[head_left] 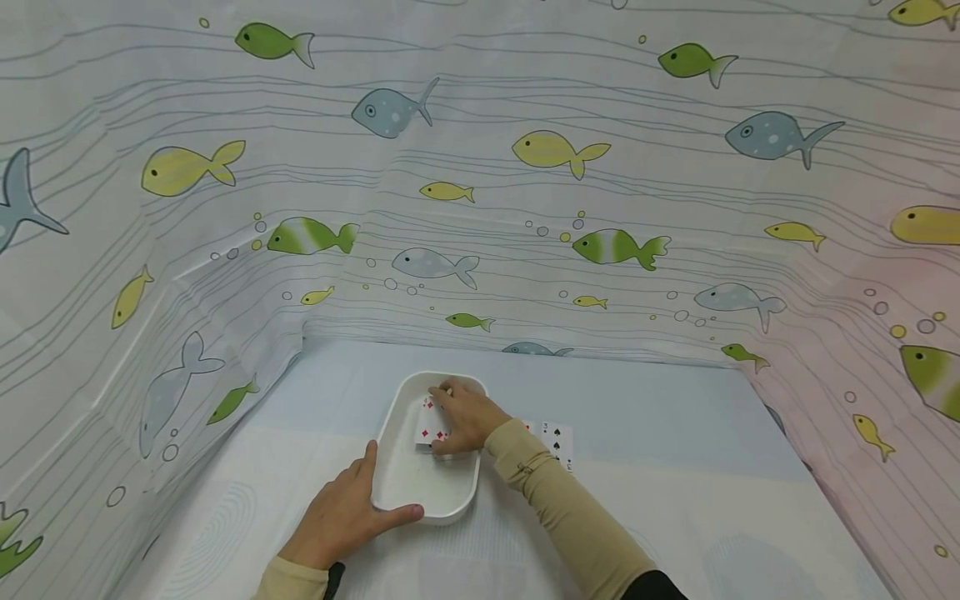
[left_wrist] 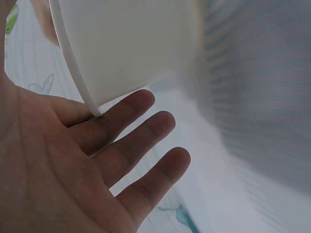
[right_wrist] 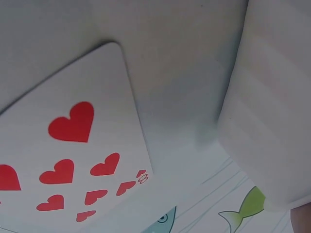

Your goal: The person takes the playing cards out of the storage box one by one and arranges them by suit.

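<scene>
A white tray [head_left: 427, 492] with rounded corners stands on the table in front of me. My left hand [head_left: 341, 508] braces its near left corner, thumb along the near rim and forefinger up the left side. Seen from the left wrist, the fingers [left_wrist: 133, 150] are spread and straight beside the tray wall [left_wrist: 126, 43]. Inside the tray my right hand [head_left: 468, 417] grips a red diamond playing card [head_left: 429, 422] between thumb and fingers, at its near and far edges. The right wrist view has none of that hand's fingers; how many cards it holds I cannot tell.
Right of the tray, partly under my right forearm, lie a spade card [head_left: 557, 442] and a red-suited card [head_left: 528, 427]. An eight of hearts [right_wrist: 92, 145] lies beside the tray's outer wall [right_wrist: 272, 107]. Fish-printed sheeting [head_left: 487, 283] encloses the table [head_left: 675, 450] at the back and sides.
</scene>
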A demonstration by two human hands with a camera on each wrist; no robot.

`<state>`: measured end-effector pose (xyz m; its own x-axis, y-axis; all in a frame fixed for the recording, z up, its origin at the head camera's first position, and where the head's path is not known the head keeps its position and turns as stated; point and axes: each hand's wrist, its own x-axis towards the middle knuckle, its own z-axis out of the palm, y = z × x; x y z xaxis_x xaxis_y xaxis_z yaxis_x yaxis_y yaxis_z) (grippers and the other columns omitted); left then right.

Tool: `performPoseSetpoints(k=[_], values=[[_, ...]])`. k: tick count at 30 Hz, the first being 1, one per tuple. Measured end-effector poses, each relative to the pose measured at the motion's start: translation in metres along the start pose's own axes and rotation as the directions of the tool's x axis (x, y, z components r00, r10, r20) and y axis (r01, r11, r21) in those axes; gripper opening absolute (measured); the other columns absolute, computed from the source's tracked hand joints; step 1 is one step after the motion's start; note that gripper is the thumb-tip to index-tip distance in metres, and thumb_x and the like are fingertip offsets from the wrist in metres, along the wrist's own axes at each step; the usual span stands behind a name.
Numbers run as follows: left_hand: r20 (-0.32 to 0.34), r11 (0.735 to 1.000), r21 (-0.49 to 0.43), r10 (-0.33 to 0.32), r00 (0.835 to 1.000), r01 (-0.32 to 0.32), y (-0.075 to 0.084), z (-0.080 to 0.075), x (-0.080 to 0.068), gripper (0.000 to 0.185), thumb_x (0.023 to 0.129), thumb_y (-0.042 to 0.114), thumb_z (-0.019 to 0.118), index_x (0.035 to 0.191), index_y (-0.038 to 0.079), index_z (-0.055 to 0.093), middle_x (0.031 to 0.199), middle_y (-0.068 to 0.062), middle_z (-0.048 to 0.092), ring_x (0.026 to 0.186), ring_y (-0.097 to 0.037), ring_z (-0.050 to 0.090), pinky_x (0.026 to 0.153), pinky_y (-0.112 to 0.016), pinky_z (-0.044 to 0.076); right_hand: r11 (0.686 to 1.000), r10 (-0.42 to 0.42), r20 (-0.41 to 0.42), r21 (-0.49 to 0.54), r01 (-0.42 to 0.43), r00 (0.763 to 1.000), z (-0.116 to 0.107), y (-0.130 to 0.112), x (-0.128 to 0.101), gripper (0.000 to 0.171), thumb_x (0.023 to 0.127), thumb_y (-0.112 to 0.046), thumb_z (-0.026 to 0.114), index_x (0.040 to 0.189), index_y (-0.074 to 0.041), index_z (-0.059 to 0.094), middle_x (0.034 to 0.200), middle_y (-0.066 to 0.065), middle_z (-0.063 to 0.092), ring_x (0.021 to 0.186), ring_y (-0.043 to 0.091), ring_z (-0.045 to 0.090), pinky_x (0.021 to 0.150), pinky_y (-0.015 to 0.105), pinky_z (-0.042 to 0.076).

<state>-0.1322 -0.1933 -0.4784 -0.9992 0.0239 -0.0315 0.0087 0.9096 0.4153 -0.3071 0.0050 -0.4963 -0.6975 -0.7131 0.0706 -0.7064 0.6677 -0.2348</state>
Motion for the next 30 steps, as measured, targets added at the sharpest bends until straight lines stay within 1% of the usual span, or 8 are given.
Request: performPoseSetpoints(k=[3, 7, 15, 18, 22, 27, 30], values=[[0.013, 1.0, 0.0, -0.004, 1.0, 0.004, 0.001, 0.0, 0.001, 0.132, 0.072, 0.079, 0.071, 0.156, -0.011, 0.023, 0.137, -0.027, 0.055, 0.109, -0.039, 0.062, 0.089, -0.055, 0.05, 0.999, 0.004, -0.001, 0.046, -0.004, 1.0, -0.002, 0.0, -0.002, 0.094, 0.078, -0.052, 0.076, 0.155, -0.013, 0.041, 0.145, 0.008, 0.044, 0.114, 0.016, 0.052, 0.096, 0.029, 0.049], [0.014, 1.0, 0.001, -0.005, 1.0, 0.005, 0.0, 0.0, 0.001, 0.132, 0.072, 0.079, 0.071, 0.155, -0.011, 0.023, 0.137, -0.027, 0.056, 0.109, -0.038, 0.063, 0.089, -0.055, 0.05, 0.996, 0.015, 0.009, 0.086, -0.016, 1.0, -0.003, 0.0, -0.005, 0.091, 0.078, -0.052, 0.075, 0.155, -0.014, 0.043, 0.144, 0.007, 0.044, 0.112, 0.016, 0.051, 0.093, 0.028, 0.049], [0.006, 1.0, -0.008, 0.005, 1.0, -0.004, 0.0, 0.0, 0.0, 0.131, 0.072, 0.079, 0.071, 0.156, -0.01, 0.023, 0.137, -0.026, 0.056, 0.11, -0.037, 0.062, 0.09, -0.055, 0.05, 0.995, 0.004, 0.001, 0.098, -0.004, 1.0, -0.008, -0.002, -0.009, 0.094, 0.079, -0.052, 0.074, 0.156, -0.011, 0.04, 0.146, 0.011, 0.04, 0.115, 0.018, 0.052, 0.094, 0.031, 0.051], [0.005, 1.0, -0.016, 0.001, 1.0, -0.001, 0.0, 0.0, -0.001, 0.132, 0.072, 0.08, 0.071, 0.156, -0.01, 0.023, 0.138, -0.026, 0.055, 0.111, -0.037, 0.062, 0.091, -0.054, 0.05, 0.995, -0.009, -0.01, 0.101, 0.01, 1.0, -0.01, -0.002, -0.012, 0.091, 0.079, -0.05, 0.075, 0.154, -0.012, 0.041, 0.144, 0.011, 0.042, 0.111, 0.018, 0.052, 0.089, 0.028, 0.052], [0.009, 1.0, -0.018, 0.0, 1.0, 0.0, 0.001, -0.001, -0.001, 0.132, 0.072, 0.079, 0.071, 0.156, -0.01, 0.022, 0.137, -0.026, 0.055, 0.11, -0.037, 0.063, 0.09, -0.054, 0.05, 0.997, -0.025, -0.032, 0.074, 0.028, 0.999, -0.014, 0.0, -0.015, 0.089, 0.077, -0.051, 0.075, 0.152, -0.015, 0.044, 0.14, 0.009, 0.044, 0.108, 0.017, 0.052, 0.084, 0.026, 0.052], [0.012, 1.0, -0.018, 0.001, 1.0, -0.001, 0.001, -0.001, 0.0, 0.131, 0.072, 0.078, 0.072, 0.156, -0.011, 0.022, 0.137, -0.026, 0.055, 0.109, -0.036, 0.063, 0.089, -0.055, 0.05, 0.998, -0.058, -0.076, 0.012, 0.059, 0.995, -0.021, 0.001, -0.02, 0.089, 0.077, -0.054, 0.075, 0.152, -0.016, 0.045, 0.139, 0.009, 0.047, 0.107, 0.017, 0.054, 0.088, 0.028, 0.051], [0.014, 1.0, -0.016, -0.002, 1.0, 0.002, 0.0, -0.001, 0.0, 0.132, 0.072, 0.078, 0.072, 0.156, -0.011, 0.022, 0.138, -0.026, 0.055, 0.109, -0.037, 0.062, 0.089, -0.055, 0.051, 0.997, -0.077, -0.102, 0.004, 0.078, 0.992, -0.026, 0.003, -0.024, 0.088, 0.076, -0.054, 0.074, 0.151, -0.016, 0.045, 0.139, 0.008, 0.047, 0.104, 0.016, 0.054, 0.088, 0.028, 0.05]])
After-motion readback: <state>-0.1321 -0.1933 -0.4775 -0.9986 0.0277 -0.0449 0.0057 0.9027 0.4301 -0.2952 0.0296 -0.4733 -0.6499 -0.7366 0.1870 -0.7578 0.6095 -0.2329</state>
